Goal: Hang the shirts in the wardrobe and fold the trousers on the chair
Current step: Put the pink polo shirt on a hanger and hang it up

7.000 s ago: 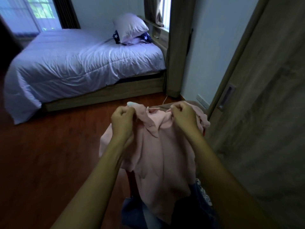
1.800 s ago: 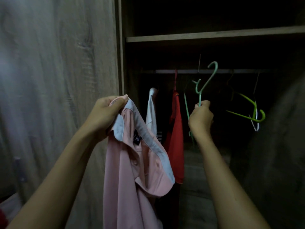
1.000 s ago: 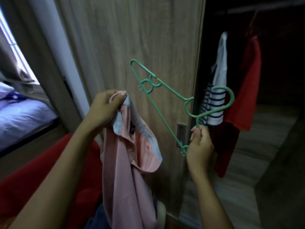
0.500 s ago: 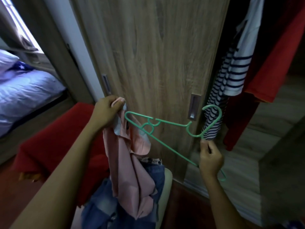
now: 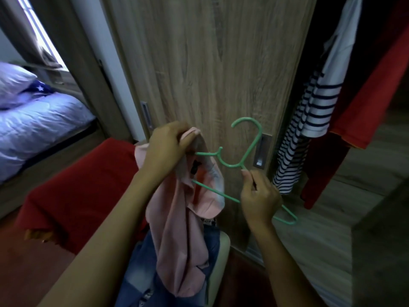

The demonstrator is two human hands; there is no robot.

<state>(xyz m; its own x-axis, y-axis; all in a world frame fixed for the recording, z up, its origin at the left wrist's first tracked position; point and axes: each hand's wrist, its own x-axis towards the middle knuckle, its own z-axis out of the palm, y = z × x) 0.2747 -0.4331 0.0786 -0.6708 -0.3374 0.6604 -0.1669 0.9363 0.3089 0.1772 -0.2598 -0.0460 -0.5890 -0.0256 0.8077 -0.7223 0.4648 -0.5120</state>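
My left hand [image 5: 164,151] grips the collar of a pink shirt [image 5: 179,235], which hangs down in front of me. My right hand [image 5: 259,196] holds a green plastic hanger [image 5: 247,149] near the base of its hook. The hanger's left arm reaches into the shirt's neck opening. Blue denim trousers [image 5: 141,275] lie on a chair [image 5: 221,247] below the shirt. The wardrobe [image 5: 374,52] stands open at the right, with a striped shirt [image 5: 307,120] and a red shirt [image 5: 371,98] hanging inside.
The wooden sliding door [image 5: 199,63] is right behind the hanger. A red cloth [image 5: 77,191] covers something low at the left. A bed [image 5: 33,120] with pale bedding lies at far left. The wardrobe floor [image 5: 321,229] shows at lower right.
The hanger has turned hook-up and its left arm has slid into the pink shirt's collar. My left hand has shifted right toward the hanger. The view has tilted slightly.
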